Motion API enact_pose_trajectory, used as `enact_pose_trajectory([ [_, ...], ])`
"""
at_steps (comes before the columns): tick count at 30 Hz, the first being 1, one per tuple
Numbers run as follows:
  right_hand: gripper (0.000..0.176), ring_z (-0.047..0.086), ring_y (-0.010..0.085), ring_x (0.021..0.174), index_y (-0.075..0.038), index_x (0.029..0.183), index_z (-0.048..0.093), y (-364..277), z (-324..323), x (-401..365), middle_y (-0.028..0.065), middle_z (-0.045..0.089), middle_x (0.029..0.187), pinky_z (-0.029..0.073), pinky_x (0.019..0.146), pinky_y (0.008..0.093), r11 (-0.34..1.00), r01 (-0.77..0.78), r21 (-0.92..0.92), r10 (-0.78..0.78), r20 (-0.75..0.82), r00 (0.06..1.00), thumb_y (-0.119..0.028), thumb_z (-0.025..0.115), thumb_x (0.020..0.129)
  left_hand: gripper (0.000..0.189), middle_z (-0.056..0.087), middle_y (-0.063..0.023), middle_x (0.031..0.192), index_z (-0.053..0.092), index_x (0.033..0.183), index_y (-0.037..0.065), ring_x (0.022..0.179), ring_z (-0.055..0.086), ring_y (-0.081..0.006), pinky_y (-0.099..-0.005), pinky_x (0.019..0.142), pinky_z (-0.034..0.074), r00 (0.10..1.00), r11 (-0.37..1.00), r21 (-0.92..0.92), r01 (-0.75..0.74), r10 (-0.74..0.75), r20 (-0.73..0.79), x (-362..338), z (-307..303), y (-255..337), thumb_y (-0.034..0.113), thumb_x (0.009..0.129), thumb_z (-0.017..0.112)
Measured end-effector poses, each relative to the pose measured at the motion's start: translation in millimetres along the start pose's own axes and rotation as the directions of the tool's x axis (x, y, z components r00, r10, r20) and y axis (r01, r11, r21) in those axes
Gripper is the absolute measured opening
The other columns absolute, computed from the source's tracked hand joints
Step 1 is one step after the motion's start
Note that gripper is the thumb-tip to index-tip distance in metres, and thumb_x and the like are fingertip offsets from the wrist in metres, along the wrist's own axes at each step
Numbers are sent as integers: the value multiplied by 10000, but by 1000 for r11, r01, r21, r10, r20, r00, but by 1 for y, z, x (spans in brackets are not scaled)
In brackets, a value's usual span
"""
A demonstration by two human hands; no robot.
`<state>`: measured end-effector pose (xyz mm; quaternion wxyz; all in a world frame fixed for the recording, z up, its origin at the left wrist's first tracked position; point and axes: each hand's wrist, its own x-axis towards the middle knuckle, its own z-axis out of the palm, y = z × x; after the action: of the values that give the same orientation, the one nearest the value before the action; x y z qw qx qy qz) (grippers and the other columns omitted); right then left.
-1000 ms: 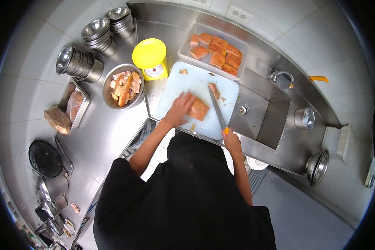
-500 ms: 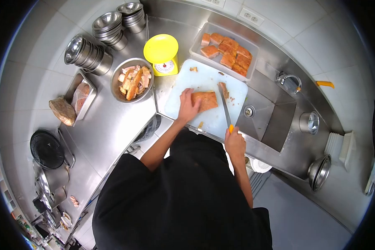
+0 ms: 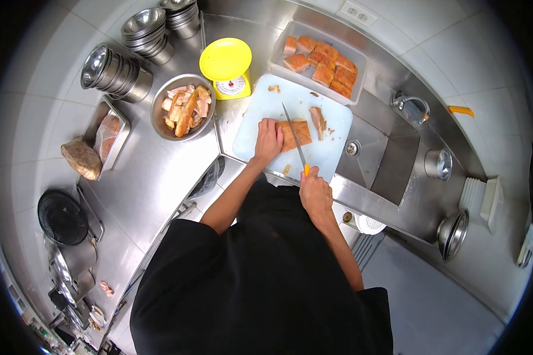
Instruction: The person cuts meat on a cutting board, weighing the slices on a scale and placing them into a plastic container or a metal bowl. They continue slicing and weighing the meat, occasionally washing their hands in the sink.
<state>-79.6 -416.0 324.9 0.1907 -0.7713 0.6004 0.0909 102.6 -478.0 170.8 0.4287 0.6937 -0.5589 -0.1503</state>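
Note:
A slab of orange-brown meat [image 3: 299, 134] lies on the pale blue cutting board [image 3: 260, 107]. My left hand [image 3: 269, 142] presses on its left end with fingers curled together. In my right hand [image 3: 316, 192] is a long knife [image 3: 296, 133] with an orange handle, its blade crossing over the middle of the slab in this view. Right of the slab rests a cut strip of meat [image 3: 318, 121] with crumbs around it. More small scraps [image 3: 273, 89] are scattered on the board.
A plastic tub [image 3: 362, 62] of meat blocks stands behind the board, beside a yellow scale [image 3: 226, 62]. Left of it are a steel bowl [image 3: 157, 121] of meat strips, stacked steel containers [image 3: 142, 83] and a tray [image 3: 123, 133]. A sink [image 3: 370, 160] adjoins the right side.
The knife has moved left from the cut strip to over the slab, my right hand with it. The strip has come to rest apart from the blade. My left fingers have drawn together.

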Motion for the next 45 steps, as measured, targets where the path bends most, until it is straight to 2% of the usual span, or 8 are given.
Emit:
enact_pose_trajectory([
  [10, 317, 739, 415, 800, 3, 1075, 474, -15, -16, 5, 243, 726, 819, 606, 725, 484, 998, -60, -28, 63, 100, 993, -314, 489, 1067, 169, 520, -169, 1081, 533, 1101, 27, 1040, 507, -338, -489, 913, 354, 999, 985, 170, 10, -4, -38, 7, 23, 8, 141, 975, 530],
  [18, 330, 731, 426, 905, -10, 1094, 471, -18, -61, -13, 250, 729, 921, 592, 809, 506, 991, -118, -70, 132, 254, 958, -339, 484, 1066, 132, 521, -168, 1065, 518, 1073, 30, 1037, 501, -353, -507, 880, 353, 997, 978, 196, 72, -67, -33, 4, 28, 7, 134, 995, 494],
  [26, 328, 721, 435, 940, 4, 1128, 458, 10, 68, 90, 276, 718, 955, 584, 815, 523, 995, -57, 78, 49, 103, 993, -315, 502, 1062, 146, 527, -147, 1082, 533, 1055, 47, 1068, 495, -334, -510, 907, 365, 998, 961, 272, 39, -51, 37, 9, 25, 7, 124, 932, 549],
  [32, 349, 712, 449, 953, 11, 1141, 464, 9, 26, 70, 264, 721, 974, 577, 820, 534, 998, 24, 57, -31, 114, 993, -319, 527, 1047, 159, 520, -153, 1070, 532, 1050, 45, 1061, 496, -329, -514, 912, 364, 998, 928, 367, 60, -54, -25, 12, 27, 15, 152, 935, 554],
  [35, 381, 701, 485, 910, 20, 1129, 476, 18, -15, 13, 299, 701, 946, 568, 793, 564, 997, -76, 32, 67, 227, 972, -354, 498, 1062, 149, 519, -169, 1066, 526, 1036, 34, 1044, 499, -344, -523, 896, 369, 999, 929, 366, 53, -45, -30, 8, 28, 17, 147, 939, 539],
  [40, 376, 712, 469, 877, 22, 1125, 474, 45, 86, 47, 288, 706, 909, 580, 764, 558, 990, -75, 122, 56, 153, 987, -347, 513, 1058, 149, 509, -171, 1057, 517, 1022, 39, 1031, 497, -343, -528, 903, 361, 1000, 942, 335, 12, -21, 22, 10, 26, 12, 162, 941, 539],
  [43, 380, 714, 465, 866, 15, 1128, 477, 40, 91, 78, 278, 709, 896, 583, 755, 550, 996, -25, 91, 17, 97, 995, -354, 527, 1051, 218, 518, -176, 1102, 527, 1082, 28, 1066, 495, -353, -529, 940, 350, 996, 952, 304, 47, -66, 52, 10, 27, 7, 193, 942, 554],
  [45, 368, 718, 452, 861, 4, 1132, 481, 41, 92, 80, 258, 716, 889, 584, 758, 541, 996, -5, 87, -1, 72, 997, -348, 544, 1042, 409, 520, -190, 1207, 509, 1237, 7, 1164, 482, -364, -537, 1000, 328, 997, 970, 238, 46, -59, 47, -9, 17, 12, 278, 942, 593],
])
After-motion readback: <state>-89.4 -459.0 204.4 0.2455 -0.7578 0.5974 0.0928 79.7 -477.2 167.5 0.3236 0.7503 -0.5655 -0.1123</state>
